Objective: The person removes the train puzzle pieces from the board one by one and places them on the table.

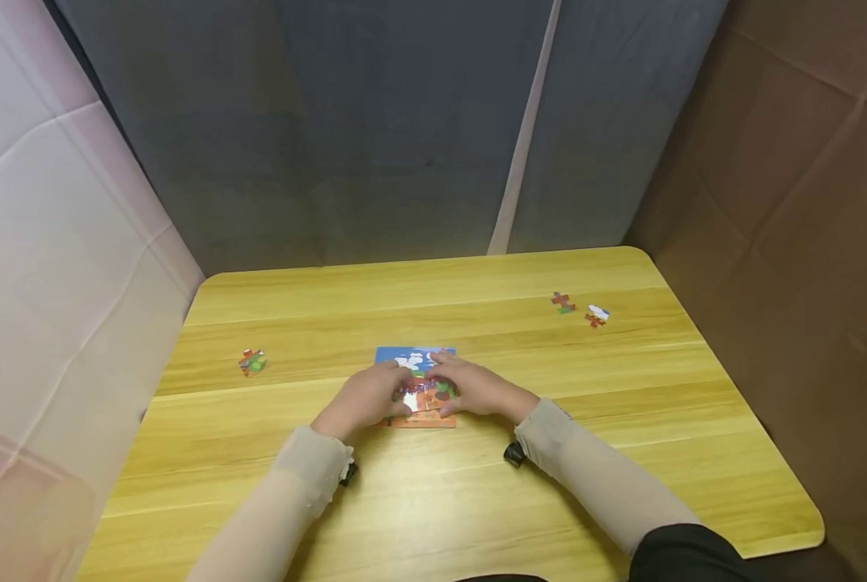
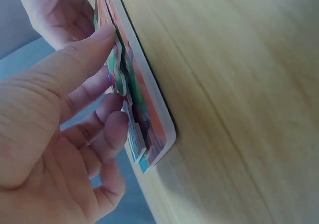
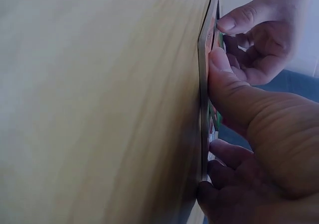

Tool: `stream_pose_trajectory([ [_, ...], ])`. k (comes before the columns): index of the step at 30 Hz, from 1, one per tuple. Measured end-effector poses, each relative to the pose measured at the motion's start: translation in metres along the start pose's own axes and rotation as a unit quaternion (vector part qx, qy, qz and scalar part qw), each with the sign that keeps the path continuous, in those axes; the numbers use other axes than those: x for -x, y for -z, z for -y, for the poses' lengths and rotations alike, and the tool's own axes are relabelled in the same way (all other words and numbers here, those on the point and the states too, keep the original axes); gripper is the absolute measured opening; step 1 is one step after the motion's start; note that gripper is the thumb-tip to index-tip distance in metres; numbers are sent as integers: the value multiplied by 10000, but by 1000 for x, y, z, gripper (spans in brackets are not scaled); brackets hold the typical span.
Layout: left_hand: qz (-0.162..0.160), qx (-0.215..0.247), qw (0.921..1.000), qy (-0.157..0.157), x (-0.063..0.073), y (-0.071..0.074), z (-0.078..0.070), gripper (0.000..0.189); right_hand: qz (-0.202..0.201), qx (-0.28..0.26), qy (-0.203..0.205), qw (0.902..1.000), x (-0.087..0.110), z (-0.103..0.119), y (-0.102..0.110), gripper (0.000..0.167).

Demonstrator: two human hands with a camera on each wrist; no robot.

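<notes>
A flat picture board with a blue top and orange lower edge lies on the table. Over it sits a smaller layer of joined jigsaw pieces, slightly offset so the board's margin shows around it. My left hand grips the layer's left side, thumb at the near end and curled fingertips along its edge. From the right side my right hand holds the layer between its thumb and fingers, with one fingertip down by the board's edge. The hands hide part of the picture.
One loose jigsaw piece lies on the left of the wooden table. Two more, a red-brown piece and a white-and-red piece, lie at the back right. Cloth walls stand behind and beside the table.
</notes>
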State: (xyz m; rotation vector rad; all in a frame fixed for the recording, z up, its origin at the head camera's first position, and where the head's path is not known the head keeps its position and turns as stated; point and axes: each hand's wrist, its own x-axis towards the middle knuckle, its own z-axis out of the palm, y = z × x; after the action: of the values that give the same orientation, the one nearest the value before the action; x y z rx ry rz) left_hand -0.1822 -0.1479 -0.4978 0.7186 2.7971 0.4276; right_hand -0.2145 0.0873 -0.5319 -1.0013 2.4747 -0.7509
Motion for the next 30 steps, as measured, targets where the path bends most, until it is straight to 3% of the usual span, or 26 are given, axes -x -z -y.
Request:
stream_pose_trajectory([
  [5, -74, 43, 10000, -34, -1, 1, -1, 35, -127, -31, 32, 9999, 0, 3, 1, 60],
  [10, -73, 283, 9996, -60, -1, 3, 0, 30, -422, 116, 420, 9982, -1, 7, 1, 50],
  [14, -113, 409, 9990, -164, -2, 3, 2, 30, -499, 210, 487, 9973, -2, 10, 1, 46],
  [22, 226, 1061, 9941, -7, -4, 0, 11, 36, -308, -371, 105, 9988, -5, 12, 0, 21],
  [30, 604, 1768, 9824, -46, -6, 1, 18, 36, -380, -763, -136, 9963, -6, 9, 0, 18],
])
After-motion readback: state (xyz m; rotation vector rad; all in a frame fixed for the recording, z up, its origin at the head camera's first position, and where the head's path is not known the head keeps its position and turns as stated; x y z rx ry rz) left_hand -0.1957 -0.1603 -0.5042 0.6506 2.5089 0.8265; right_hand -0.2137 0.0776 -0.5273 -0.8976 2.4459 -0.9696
